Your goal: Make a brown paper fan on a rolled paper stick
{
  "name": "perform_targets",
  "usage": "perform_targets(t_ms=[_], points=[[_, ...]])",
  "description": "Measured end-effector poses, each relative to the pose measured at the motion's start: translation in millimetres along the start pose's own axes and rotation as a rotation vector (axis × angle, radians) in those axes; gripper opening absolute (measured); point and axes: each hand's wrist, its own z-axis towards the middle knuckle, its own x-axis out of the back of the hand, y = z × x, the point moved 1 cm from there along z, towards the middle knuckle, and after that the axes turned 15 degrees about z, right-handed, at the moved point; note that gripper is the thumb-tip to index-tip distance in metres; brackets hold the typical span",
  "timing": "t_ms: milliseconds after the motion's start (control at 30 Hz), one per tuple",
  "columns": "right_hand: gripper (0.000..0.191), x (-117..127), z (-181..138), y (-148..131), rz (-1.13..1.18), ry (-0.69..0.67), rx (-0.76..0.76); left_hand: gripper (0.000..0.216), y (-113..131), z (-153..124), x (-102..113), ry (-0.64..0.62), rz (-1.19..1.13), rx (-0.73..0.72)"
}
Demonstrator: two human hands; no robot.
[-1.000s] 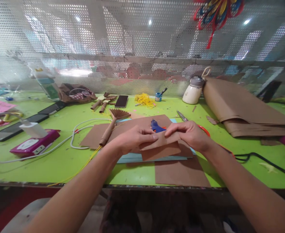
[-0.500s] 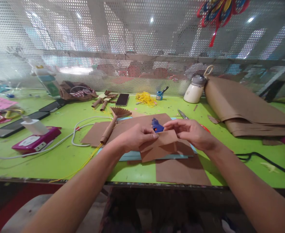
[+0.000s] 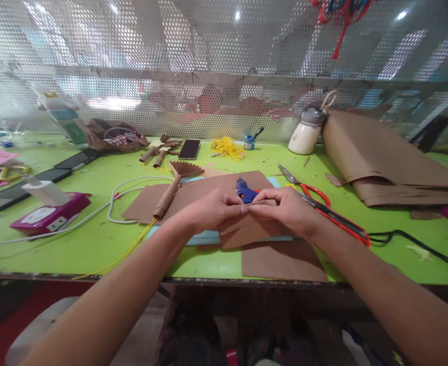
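Two hands were on one small brown paper piece (image 3: 243, 236), just in from the near edge of the green table (image 3: 209, 268), centre. A flat brown sheet (image 3: 283, 262) lay at that edge, below and right of it.

Left hand (image 3: 213, 209): thumb and fingers pinching the piece's far edge. Right hand (image 3: 284, 208): same pinch, just beside the left, thumbs nearly meeting. Fingertips behind the paper hidden; can't tell how they sat.

Progress, as judged: fold or crease begun along the far edge; near part flat, not pleated or rolled. No glue visible on it.

Under and beyond: light blue sheets (image 3: 204, 239), larger brown sheet (image 3: 216, 189) flat on top. On its left, one tube with a pleated fan top (image 3: 166, 199), tilted, yellow string trailing near; looked assembled. Blue glue gun (image 3: 245, 192) just beyond the fingers, not in hand. Scissors (image 3: 292, 177) lay right of it, also unheld.

Far left of centre: more brown rolled tubes (image 3: 160, 159), apparently made up too. Then phone (image 3: 189, 149), yellow string tangle (image 3: 227, 147), small blue pot (image 3: 249, 143). Far right: pale bottle (image 3: 305, 136) beside a big folded brown paper stack (image 3: 393, 157), apparently uncut stock.
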Motion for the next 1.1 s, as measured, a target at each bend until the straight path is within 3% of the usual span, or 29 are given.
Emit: perform_targets(t_ms=[400, 667, 767, 967, 1100], points=[[0.024, -2.1, 1.2, -0.2, 0.301, 0.044, -0.103, 0.038, 3.2, -0.5, -0.2, 0.085, 0.080, -0.056], [0.024, -6.1, 3.2, 8.3, 0.418, 0.153, -0.095, 0.034, -1.2, 2.9, -1.7, 0.080, 0.037, -0.081], [0.025, -5.8, 2.6, 8.3, 0.375, 0.166, -0.098, 0.034, -1.7, 1.5, -3.1, 0.095, 0.064, -0.100], [0.022, -1.6, 1.2, 5.1, 0.275, 0.059, -0.091, 0.034, -1.5, 1.1, -6.6, 0.091, 0.195, -0.153], [0.020, -0.5, 1.1, 3.4, 0.222, 0.121, -0.059, 0.034, -0.6, 2.5, -8.2, 0.102, 0.199, -0.167]])
